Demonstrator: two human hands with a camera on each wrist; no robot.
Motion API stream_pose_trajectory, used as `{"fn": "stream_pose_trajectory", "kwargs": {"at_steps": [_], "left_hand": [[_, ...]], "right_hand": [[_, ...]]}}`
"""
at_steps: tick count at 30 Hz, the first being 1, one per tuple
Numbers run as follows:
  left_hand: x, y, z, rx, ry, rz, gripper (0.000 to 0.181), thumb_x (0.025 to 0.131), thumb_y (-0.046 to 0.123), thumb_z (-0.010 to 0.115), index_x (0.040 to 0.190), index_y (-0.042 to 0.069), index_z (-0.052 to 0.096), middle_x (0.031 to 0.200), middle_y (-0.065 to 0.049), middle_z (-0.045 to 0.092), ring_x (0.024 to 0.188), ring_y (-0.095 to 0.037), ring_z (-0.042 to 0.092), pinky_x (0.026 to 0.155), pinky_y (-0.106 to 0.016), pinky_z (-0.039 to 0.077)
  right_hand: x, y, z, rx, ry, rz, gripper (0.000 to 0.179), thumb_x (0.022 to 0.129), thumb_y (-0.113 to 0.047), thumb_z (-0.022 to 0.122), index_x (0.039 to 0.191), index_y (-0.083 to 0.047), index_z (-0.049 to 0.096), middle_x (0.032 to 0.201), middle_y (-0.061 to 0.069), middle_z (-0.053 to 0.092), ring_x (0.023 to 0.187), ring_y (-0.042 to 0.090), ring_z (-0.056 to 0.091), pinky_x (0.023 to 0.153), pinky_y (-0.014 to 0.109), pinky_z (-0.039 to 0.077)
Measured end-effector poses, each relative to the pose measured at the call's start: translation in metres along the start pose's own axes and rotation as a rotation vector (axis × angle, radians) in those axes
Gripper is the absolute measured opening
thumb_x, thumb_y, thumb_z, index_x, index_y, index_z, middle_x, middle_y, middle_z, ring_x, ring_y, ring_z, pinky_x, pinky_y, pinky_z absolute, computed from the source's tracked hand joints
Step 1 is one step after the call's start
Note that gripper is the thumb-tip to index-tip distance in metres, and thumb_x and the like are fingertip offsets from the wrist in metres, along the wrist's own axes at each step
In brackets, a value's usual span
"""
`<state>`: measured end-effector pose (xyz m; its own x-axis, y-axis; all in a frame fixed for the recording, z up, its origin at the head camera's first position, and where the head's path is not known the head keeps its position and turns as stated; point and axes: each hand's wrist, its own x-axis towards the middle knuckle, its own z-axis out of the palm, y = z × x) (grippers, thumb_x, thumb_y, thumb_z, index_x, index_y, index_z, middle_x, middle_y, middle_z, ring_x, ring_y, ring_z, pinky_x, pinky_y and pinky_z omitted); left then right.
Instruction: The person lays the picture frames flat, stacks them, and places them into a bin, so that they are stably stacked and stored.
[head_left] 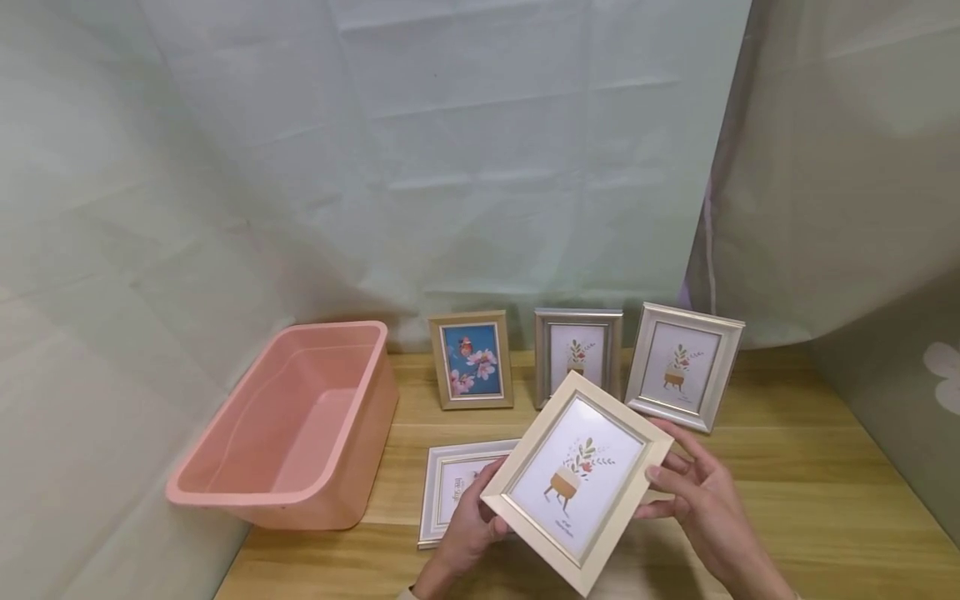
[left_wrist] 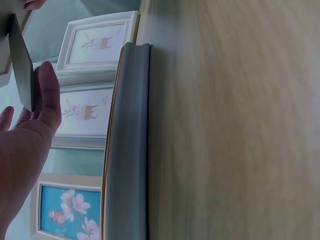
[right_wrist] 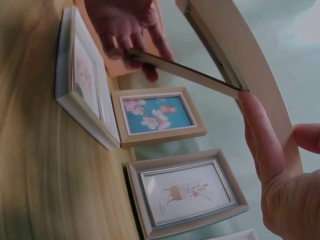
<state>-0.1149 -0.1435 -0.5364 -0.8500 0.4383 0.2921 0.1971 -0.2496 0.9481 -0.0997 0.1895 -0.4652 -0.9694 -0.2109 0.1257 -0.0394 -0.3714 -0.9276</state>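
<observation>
Above the counter (head_left: pixel 825 500), my left fingers (left_wrist: pixel 48 87) pinch the leg (left_wrist: pixel 22 67), right fingers (right_wrist: pixel 262 132) the frame (head_left: pixel 577 483): likely unfolding; next, stand it upright.

- Between the fingers (head_left: pixel 692 446) we see a gold-lined cream frame (head_left: pixel 577 477).
- Left of them, we see a plain pink tub (head_left: pixel 363 454).
- Beyond them, we see pink blossoms (head_left: pixel 483 364) on 1 blue picture (head_left: pixel 471 358).

Tabletop (head_left: pixel 810 475), wood-grained with a soft sheen; tub (head_left: pixel 365 446), smooth plastic; backdrop (head_left: pixel 480 167), creased matt cloth; held frame (head_left: pixel 577 483), smooth moulding with a glossy, metallic-looking inner edge.
</observation>
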Motion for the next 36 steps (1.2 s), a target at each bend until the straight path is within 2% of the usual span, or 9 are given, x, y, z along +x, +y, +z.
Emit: {"fn": "stream_pose_trajectory", "kwargs": {"at_steps": [3,6,15,18,22,24,27,32,36], "left_hand": [[-0.001,0.0,-0.001,-0.032,0.024,0.009,0.087,0.094,0.06,0.078,0.159,0.011,0.049,0.147,0.015,0.062,0.133,-0.004,0.063,0.114,-0.021,0.053],[-0.001,0.001,-0.001,-0.063,0.041,0.027,0.073,0.094,0.056,0.081,0.154,0.024,0.054,0.146,0.014,0.064,0.131,-0.004,0.065,0.113,-0.021,0.055],[-0.004,0.008,-0.002,-0.061,0.143,0.053,0.065,0.091,0.047,0.087,0.146,0.024,0.062,0.131,0.013,0.075,0.114,-0.003,0.073,0.096,-0.02,0.061],[-0.005,0.009,-0.005,-0.046,0.187,0.038,0.066,0.091,0.042,0.087,0.144,0.011,0.064,0.127,0.012,0.077,0.108,-0.004,0.075,0.09,-0.019,0.063],[-0.008,0.01,-0.008,-0.026,0.218,0.02,0.078,0.093,0.036,0.085,0.145,-0.013,0.055,0.123,0.011,0.077,0.106,-0.006,0.076,0.086,-0.02,0.064],[-0.01,0.01,-0.01,-0.02,0.23,0.011,0.079,0.093,0.034,0.085,0.145,-0.017,0.051,0.122,0.011,0.077,0.107,-0.006,0.075,0.088,-0.02,0.064],[-0.012,0.012,-0.014,-0.029,0.248,0.009,0.07,0.094,0.031,0.085,0.143,-0.011,0.056,0.121,0.012,0.079,0.108,-0.006,0.076,0.089,-0.02,0.064],[-0.012,0.017,-0.019,-0.068,0.281,0.036,0.042,0.094,0.026,0.085,0.13,0.015,0.066,0.116,0.011,0.082,0.104,-0.004,0.076,0.084,-0.018,0.064],[-0.012,0.021,-0.021,-0.101,0.306,0.052,0.035,0.094,0.019,0.086,0.118,0.019,0.06,0.111,0.01,0.082,0.1,-0.003,0.076,0.08,-0.019,0.065]], "right_hand": [[0.0,0.001,0.0,-0.006,-0.005,0.012,0.061,0.105,0.012,0.05,0.153,-0.026,0.054,0.131,-0.001,0.078,0.103,0.023,0.08,0.074,0.047,0.07],[0.0,0.002,0.001,-0.01,-0.001,0.028,0.06,0.106,0.011,0.051,0.152,-0.027,0.053,0.129,-0.002,0.078,0.103,0.022,0.08,0.075,0.048,0.069],[-0.001,0.005,0.005,-0.03,0.009,0.045,0.059,0.105,0.009,0.054,0.153,-0.025,0.048,0.126,-0.003,0.077,0.104,0.019,0.078,0.079,0.048,0.07],[-0.001,0.008,0.006,-0.038,0.016,0.041,0.06,0.103,0.011,0.055,0.15,-0.025,0.05,0.126,-0.003,0.076,0.104,0.019,0.078,0.083,0.047,0.07],[-0.002,0.013,0.007,-0.054,0.043,0.051,0.06,0.099,0.014,0.059,0.145,-0.024,0.052,0.127,-0.001,0.073,0.106,0.019,0.078,0.087,0.046,0.07],[-0.002,0.014,0.008,-0.074,0.062,0.077,0.06,0.097,0.015,0.062,0.142,-0.024,0.053,0.126,0.0,0.072,0.107,0.018,0.077,0.089,0.044,0.069],[-0.001,0.014,0.01,-0.12,0.096,0.131,0.061,0.094,0.013,0.068,0.141,-0.023,0.052,0.125,0.001,0.072,0.107,0.016,0.077,0.09,0.039,0.069],[-0.001,0.014,0.012,-0.249,0.109,0.22,0.069,0.091,0.007,0.077,0.149,-0.02,0.048,0.124,-0.001,0.074,0.109,0.013,0.076,0.091,0.031,0.066],[-0.002,0.016,0.013,-0.324,0.067,0.222,0.081,0.087,0.007,0.08,0.157,-0.011,0.042,0.129,-0.003,0.073,0.111,0.012,0.075,0.091,0.03,0.065]]}}
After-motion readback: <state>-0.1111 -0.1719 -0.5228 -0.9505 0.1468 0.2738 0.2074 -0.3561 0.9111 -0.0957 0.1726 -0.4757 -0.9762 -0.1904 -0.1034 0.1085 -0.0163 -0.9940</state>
